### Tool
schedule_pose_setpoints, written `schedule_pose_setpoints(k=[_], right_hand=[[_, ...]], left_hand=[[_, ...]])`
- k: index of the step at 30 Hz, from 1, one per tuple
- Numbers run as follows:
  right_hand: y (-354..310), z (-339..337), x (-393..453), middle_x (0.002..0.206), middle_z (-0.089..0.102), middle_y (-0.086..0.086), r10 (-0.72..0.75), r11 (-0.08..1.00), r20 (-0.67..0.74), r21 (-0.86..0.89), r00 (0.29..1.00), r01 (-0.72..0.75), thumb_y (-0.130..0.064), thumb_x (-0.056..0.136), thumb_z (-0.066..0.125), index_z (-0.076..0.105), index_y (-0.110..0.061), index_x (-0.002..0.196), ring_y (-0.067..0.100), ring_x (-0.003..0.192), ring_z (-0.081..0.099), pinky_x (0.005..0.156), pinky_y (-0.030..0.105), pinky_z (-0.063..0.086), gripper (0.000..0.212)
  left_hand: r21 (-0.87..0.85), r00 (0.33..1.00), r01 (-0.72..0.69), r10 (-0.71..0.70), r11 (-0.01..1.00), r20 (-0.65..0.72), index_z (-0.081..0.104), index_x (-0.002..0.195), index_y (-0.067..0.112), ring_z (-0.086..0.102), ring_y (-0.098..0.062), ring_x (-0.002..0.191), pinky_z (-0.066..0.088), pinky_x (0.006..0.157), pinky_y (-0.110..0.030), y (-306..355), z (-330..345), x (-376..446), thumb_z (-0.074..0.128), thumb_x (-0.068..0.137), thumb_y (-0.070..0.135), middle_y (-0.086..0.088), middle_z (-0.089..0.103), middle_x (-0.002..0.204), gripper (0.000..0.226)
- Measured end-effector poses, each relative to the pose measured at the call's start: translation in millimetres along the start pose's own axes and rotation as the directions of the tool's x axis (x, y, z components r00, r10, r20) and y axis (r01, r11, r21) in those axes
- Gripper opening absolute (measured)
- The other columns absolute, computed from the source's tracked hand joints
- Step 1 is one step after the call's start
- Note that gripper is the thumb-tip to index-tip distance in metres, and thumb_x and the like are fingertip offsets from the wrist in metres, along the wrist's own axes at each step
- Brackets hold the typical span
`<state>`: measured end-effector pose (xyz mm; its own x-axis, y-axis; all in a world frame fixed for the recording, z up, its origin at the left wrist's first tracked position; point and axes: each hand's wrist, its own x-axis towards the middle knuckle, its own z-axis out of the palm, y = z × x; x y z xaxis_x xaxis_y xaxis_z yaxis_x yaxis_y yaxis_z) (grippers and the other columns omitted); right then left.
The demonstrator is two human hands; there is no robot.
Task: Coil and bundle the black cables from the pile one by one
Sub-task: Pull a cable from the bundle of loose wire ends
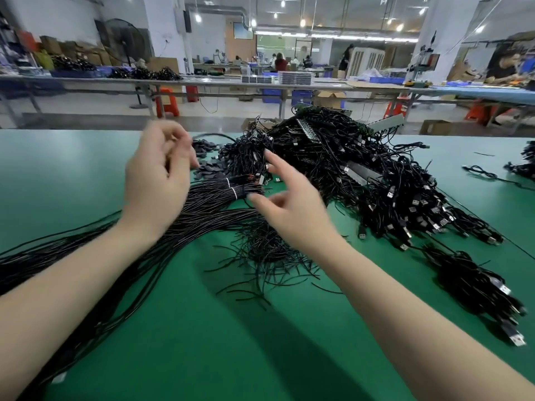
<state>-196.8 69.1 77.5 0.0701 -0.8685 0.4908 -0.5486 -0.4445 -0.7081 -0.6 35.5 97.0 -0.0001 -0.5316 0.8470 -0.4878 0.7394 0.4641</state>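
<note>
A big pile of black cables [362, 169] with silver USB plugs covers the middle and right of the green table [86, 169]. A long sheaf of straight black cables [208, 204], tied with white bands, runs from the left edge under both hands. My left hand [159, 180] is raised above this sheaf, blurred, its fingers loosely curled; I see nothing held in it. My right hand [289, 206] hovers over the sheaf's end beside the pile, fingers spread and relaxed, holding nothing.
Loose short cable pieces [266, 261] lie scattered in front of my right hand. A coiled bundle with USB plugs [477, 290] lies at the near right. More cables [524, 163] sit at the far right edge. Workbenches, crates and people fill the background.
</note>
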Motion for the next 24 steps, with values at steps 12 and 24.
schedule_pose_setpoints(k=[12,24], right_hand=[[-55.2,-113.7,59.0,0.1,0.068,0.002,-0.417,0.795,-0.318,-0.582,0.851,0.173,-0.025,0.094,0.06,0.071,-0.016,0.111,0.016,0.087,0.06,0.076,0.02,0.044,0.023],[64.5,-108.4,-145.6,0.087,0.066,-0.017,0.463,0.487,-0.024,-0.828,0.886,-0.277,-0.04,0.086,0.069,0.069,-0.04,0.08,0.006,0.074,0.063,0.059,0.025,0.054,0.006]], left_hand=[[0.232,0.879,0.212,-0.289,0.949,0.379,0.062,0.095,0.05,0.052,-0.019,0.051,0.044,0.058,-0.032,-78.1,-78.2,-80.1,0.034,0.091,0.066,0.005,0.059,0.065,0.033],[-0.629,0.533,0.775,-0.602,0.065,0.595,0.071,0.062,0.025,0.058,-0.006,0.058,0.054,0.064,-0.024,16.3,10.9,6.2,0.075,0.068,0.044,0.01,0.06,0.066,0.021]])
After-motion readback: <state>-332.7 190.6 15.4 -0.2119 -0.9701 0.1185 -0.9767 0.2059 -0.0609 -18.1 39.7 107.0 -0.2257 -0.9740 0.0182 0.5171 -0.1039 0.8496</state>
